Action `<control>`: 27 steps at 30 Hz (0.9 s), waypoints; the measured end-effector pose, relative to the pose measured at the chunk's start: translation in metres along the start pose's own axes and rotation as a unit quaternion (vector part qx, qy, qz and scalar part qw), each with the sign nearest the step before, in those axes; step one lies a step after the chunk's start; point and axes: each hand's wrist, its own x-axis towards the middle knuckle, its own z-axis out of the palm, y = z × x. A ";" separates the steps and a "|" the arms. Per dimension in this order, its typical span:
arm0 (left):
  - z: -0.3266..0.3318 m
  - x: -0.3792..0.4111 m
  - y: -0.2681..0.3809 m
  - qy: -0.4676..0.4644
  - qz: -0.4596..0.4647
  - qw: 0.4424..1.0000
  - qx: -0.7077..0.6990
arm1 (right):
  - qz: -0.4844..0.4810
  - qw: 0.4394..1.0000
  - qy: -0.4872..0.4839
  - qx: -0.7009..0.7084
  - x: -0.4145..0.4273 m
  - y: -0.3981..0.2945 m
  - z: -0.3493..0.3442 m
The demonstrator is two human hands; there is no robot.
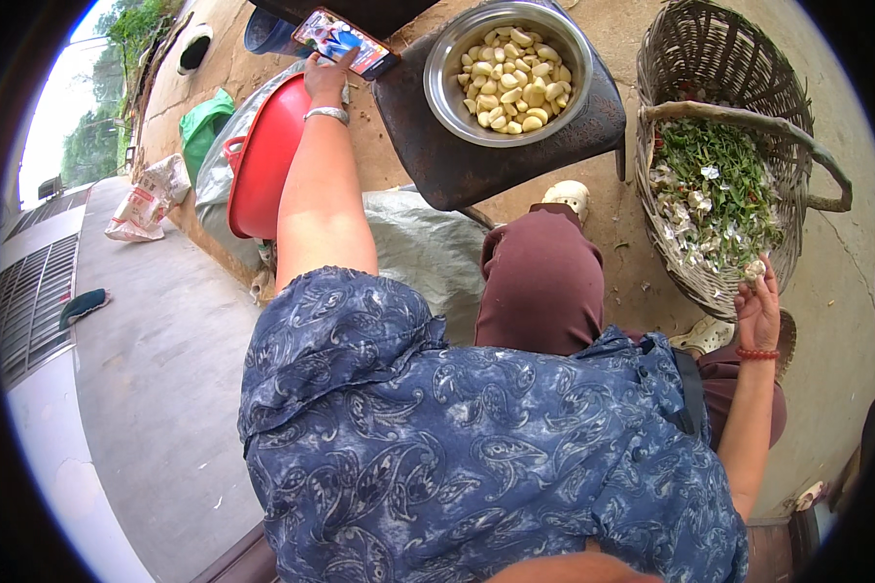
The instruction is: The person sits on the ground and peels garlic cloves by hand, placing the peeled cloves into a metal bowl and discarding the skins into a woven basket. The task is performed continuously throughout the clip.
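Note:
My left hand (326, 79) reaches far forward over a red plastic basin (270, 157). One of its fingers touches the lit screen of a smartphone (344, 42), which lies at the corner of a dark stool (437, 164). Between the fingertips of my right hand (758, 313) is a whitish garlic bulb (755, 272), held over the near rim of a wicker basket (729, 65). Green leaves (729, 157) and papery garlic skins (689, 208) lie inside that basket. On the stool stands a stainless steel bowl (437, 91) with many peeled garlic cloves (514, 80).
A curved wooden handle (744, 116) arches across the basket. Translucent plastic sheeting (423, 248) covers ground left of my knee (543, 280). Beyond the red basin are a blue bucket (262, 33), a green bag (205, 127) and a printed sack (149, 200).

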 end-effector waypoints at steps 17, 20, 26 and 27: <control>-0.015 -0.008 -0.022 0.028 -0.043 0.988 -0.143 | -0.001 1.000 -0.019 -0.014 0.009 0.006 0.009; -0.018 -0.020 -0.003 -0.011 -0.064 0.996 -0.054 | -0.005 1.000 -0.010 -0.017 0.006 0.005 0.006; 0.000 -0.019 0.000 -0.019 -0.077 0.995 -0.058 | 0.001 0.999 0.023 -0.027 0.000 0.006 -0.007; 0.004 -0.018 0.000 -0.024 -0.073 0.996 -0.050 | 0.001 0.999 0.026 -0.027 0.001 0.006 -0.007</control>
